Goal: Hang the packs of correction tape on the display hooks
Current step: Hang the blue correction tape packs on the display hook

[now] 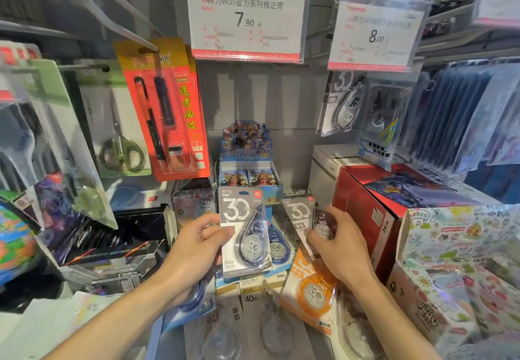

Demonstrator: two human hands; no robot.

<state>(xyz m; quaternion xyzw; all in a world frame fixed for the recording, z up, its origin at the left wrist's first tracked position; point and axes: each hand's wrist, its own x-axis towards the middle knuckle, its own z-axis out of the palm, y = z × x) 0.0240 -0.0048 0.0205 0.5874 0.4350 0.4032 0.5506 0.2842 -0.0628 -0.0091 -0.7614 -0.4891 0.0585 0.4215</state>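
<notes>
My left hand point(194, 250) holds a grey correction tape pack marked 30 point(244, 233) upright by its left edge, thumb on the front. My right hand point(336, 243) grips a second grey pack point(302, 214) with a dark dispenser, tilted, just to the right. Below both hands lies a pile of packs, among them an orange pack point(311, 289) and blue packs point(277, 247). One grey pack point(342, 103) hangs on the display hook under the 8.00 price tag point(375, 34). Nothing hangs under the 7.90 price tag point(247, 19).
A red pen card point(163, 106) and scissors packs point(118, 123) hang at left. A cartoon card box point(247, 159) stands behind the pile. Red cartons point(365, 205) and floral boxes point(455, 261) crowd the right; dark boxes point(112, 244) sit at left. Blue pouches point(464, 112) hang at right.
</notes>
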